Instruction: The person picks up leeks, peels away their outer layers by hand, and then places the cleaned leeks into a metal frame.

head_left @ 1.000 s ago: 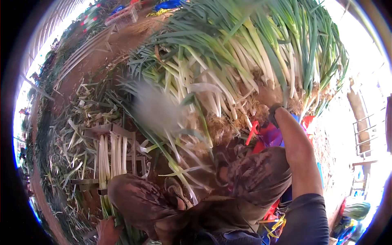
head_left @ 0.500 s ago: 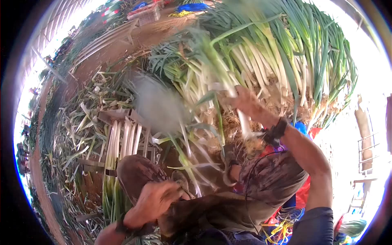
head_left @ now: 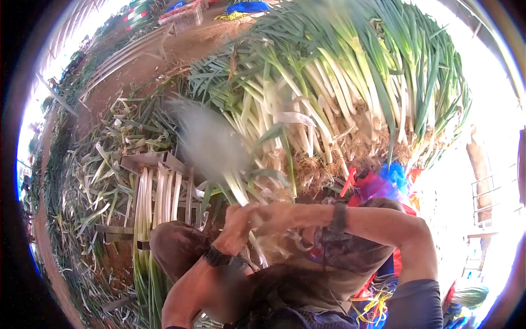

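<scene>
My left hand [head_left: 233, 229] and my right hand [head_left: 269, 216] meet in front of my knees, fingers closed. A pale leek stalk [head_left: 236, 190] rises from between them, its upper part lost behind a blurred spot on the lens. Motion smears the right fingers. Behind the hands lies a big heap of leeks [head_left: 350, 82], white shanks and hairy roots toward me, green leaves pointing away. To the left of my hands, trimmed leeks [head_left: 164, 194] lie side by side in a metal rack [head_left: 143, 160], their green ends hanging toward me.
Cut leaves and scraps [head_left: 104, 186] cover the ground at left. Red and blue plastic [head_left: 383, 186] lies by my right knee, with yellow ties [head_left: 375, 307] below it. A crate [head_left: 183, 17] stands far back on the brown ground.
My right hand has swung from the leek heap down and left to my left hand, bringing a leek. My left hand has risen slightly to meet it, and the view has shifted a little.
</scene>
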{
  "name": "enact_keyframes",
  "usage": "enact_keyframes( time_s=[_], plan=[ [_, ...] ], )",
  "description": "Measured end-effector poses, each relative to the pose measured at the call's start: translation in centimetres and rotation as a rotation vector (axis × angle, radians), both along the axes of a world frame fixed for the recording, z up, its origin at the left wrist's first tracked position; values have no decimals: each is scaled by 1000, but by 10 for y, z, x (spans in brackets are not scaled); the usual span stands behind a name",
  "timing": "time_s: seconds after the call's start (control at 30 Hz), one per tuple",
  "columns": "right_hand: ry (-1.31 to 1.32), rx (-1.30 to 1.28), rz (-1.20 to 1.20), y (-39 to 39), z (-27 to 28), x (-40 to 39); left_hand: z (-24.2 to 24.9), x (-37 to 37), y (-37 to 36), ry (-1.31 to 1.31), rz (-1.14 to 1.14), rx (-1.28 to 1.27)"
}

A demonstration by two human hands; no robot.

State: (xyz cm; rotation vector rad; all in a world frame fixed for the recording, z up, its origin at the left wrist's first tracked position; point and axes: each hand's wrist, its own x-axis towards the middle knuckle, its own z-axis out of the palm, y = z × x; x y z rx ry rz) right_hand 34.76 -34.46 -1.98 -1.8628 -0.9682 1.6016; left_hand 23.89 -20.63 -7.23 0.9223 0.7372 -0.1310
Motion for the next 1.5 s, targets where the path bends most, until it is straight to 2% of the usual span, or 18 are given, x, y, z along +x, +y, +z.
enact_keyframes(
  time_s=[0.1,0.17,0.2,0.27,0.33,0.4,0.43,0.63,0.8,0.87,0.93,1.0,1.07,1.13,1.2,1.33,1.4,1.5],
  plan=[
    [40,100,182,-4,8,47,65,7,-3,38,97,72],
    [-458,103,168,-13,34,92,96,12,4,-20,69,192],
    [-479,-202,-75,-6,54,109,106,14,6,-97,78,195],
    [-647,-156,-262,-31,54,162,105,17,12,-230,137,320],
    [-920,172,-634,-64,3,203,106,25,18,-361,152,406],
    [-1025,140,-769,-77,-24,225,115,35,20,-356,170,417],
    [-685,-82,-784,-68,11,219,108,41,22,-341,171,431],
    [-658,71,-711,-70,-55,234,52,56,34,-167,57,261],
    [-585,157,-834,-64,-52,228,35,59,47,-82,-16,265],
    [-529,99,-772,-72,-34,224,44,56,35,-240,85,346],
    [-395,376,-752,-79,-32,217,57,58,29,-285,114,427],
    [-413,197,-714,-70,-46,233,61,57,23,-319,120,462],
    [-451,127,-687,-55,-14,216,77,58,17,-233,-1,597],
    [-479,66,-653,-50,-19,213,39,62,19,-176,-167,902],
    [-506,239,-543,-58,-34,215,18,65,16,-287,-183,883],
    [-307,42,-692,-45,14,196,11,70,23,-296,-223,707],
    [-463,80,-737,-40,3,196,51,70,26,-95,-254,443],
    [-448,10,-726,-35,23,185,21,73,36,-121,-175,506]
  ],
)
